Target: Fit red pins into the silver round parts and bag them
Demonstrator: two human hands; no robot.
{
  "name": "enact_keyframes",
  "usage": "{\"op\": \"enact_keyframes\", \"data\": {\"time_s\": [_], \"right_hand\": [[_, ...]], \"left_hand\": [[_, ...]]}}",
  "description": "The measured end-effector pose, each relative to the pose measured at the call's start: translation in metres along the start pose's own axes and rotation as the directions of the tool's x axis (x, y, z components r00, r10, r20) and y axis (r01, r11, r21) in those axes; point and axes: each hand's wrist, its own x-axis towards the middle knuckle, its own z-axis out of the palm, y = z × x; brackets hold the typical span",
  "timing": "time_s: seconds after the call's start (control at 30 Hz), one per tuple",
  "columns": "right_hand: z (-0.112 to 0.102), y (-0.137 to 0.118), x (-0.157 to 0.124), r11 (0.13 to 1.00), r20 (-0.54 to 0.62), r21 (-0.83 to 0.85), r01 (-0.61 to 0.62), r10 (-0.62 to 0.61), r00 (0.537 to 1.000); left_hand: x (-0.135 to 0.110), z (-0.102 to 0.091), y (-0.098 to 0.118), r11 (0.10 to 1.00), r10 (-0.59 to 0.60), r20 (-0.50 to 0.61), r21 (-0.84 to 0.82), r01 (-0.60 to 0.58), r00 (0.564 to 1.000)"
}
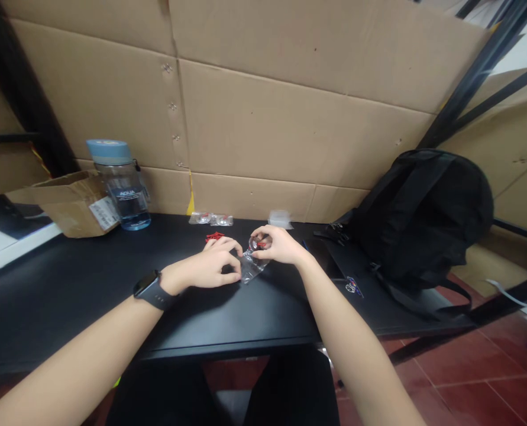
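Observation:
My right hand point(279, 245) pinches a small round shiny item with a red part point(254, 243) at the mouth of a clear plastic bag point(251, 271). Whether the item is partly inside the bag, I cannot tell. My left hand point(216, 266), with a black watch on its wrist, is closed on the left edge of the bag between thumb and fingers. Just behind the left hand lies a small heap of red pieces point(214, 236). Against the cardboard at the back are two clear packets point(222, 220) with round items and red bits inside.
A stack of clear bags point(280, 219) lies at the back. On the left stand a water bottle point(128, 198) and an open cardboard box point(74, 207). A black backpack point(423, 219) takes up the right end of the black table point(192, 325), near a keyring-like item point(353, 287).

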Motion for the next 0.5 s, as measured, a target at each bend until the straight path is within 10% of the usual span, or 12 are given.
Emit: {"op": "enact_keyframes", "data": {"time_s": [0.17, 0.5], "right_hand": [[-0.003, -0.001, 0.0, 0.998, -0.008, 0.057, 0.031, -0.03, 1.0], [-0.012, -0.001, -0.007, 1.0, 0.194, 0.005, -0.019, 0.017, 0.981]], "left_hand": [[-0.001, 0.003, -0.004, 0.999, -0.035, 0.145, -0.008, 0.037, 0.989], [-0.001, 0.007, -0.003, 0.983, -0.145, 0.016, 0.114, 0.142, 0.989]]}}
